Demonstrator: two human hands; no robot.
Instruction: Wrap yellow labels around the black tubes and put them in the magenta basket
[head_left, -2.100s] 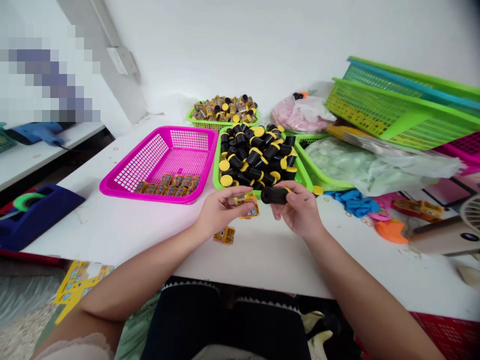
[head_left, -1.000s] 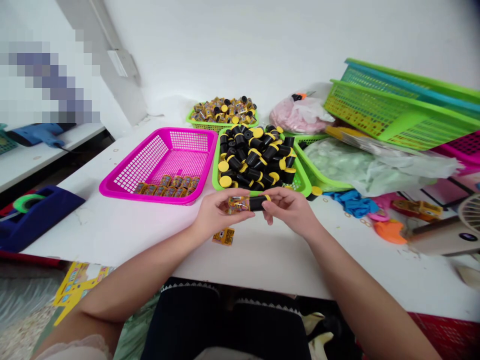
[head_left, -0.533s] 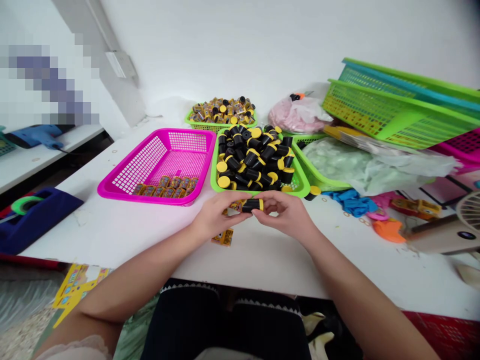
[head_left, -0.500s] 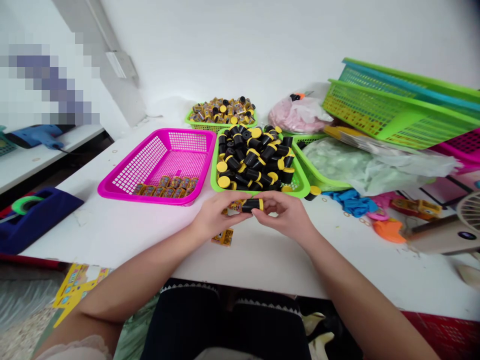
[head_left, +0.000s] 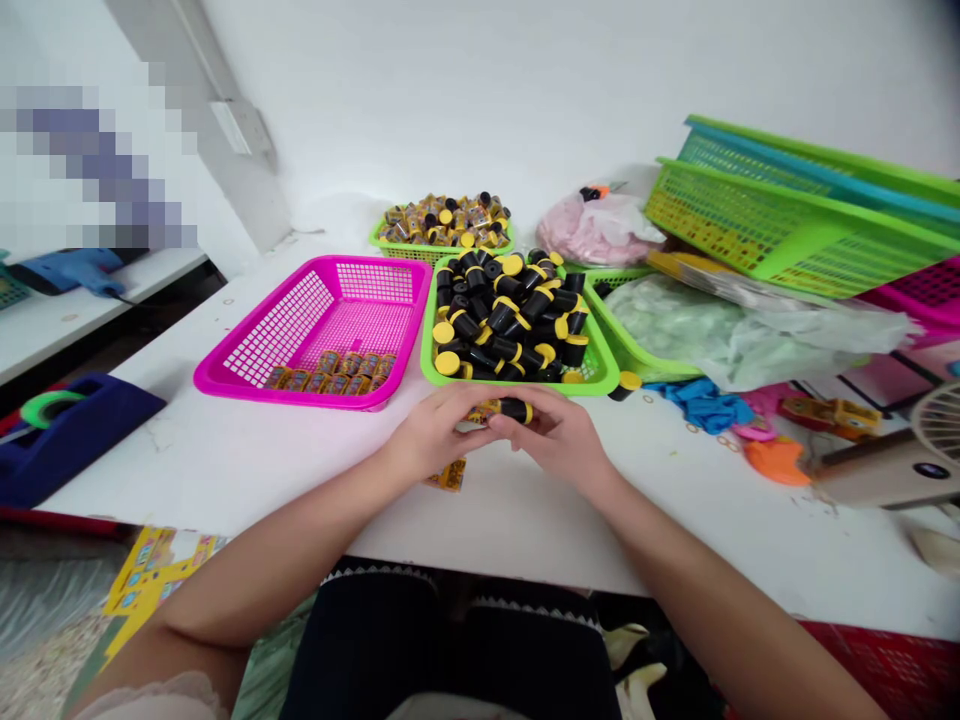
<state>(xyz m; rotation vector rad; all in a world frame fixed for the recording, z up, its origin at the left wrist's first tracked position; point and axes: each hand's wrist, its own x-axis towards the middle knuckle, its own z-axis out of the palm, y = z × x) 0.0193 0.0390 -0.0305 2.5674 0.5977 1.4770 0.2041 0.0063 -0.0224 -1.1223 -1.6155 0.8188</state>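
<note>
Between my hands is a small black canister (head_left: 514, 409) with a yellow cap, lying on its side. A printed yellow sleeve (head_left: 482, 410) shows at its left end; fingers hide how far it reaches over the canister. My left hand (head_left: 435, 428) is closed around the sleeve end. With thumb and fingers, my right hand (head_left: 561, 436) grips the canister near its cap. More printed yellow sleeves (head_left: 452, 474) lie flat on the table below my left hand. Just beyond my hands, a green basket (head_left: 606, 384) holds a heap of similar black canisters (head_left: 510, 310).
On the left, a pink basket (head_left: 300, 397) holds rows of wrapped canisters (head_left: 337, 373). Behind is another basket of wrapped pieces (head_left: 446, 220). Stacked baskets (head_left: 757, 225), plastic bags (head_left: 720, 325) and a small fan (head_left: 892, 460) crowd the right. A tape dispenser (head_left: 97, 430) stands far left.
The canister has shifted left toward my left hand, and more printed sleeve now shows beside its black body. My hands have drawn closer together.
</note>
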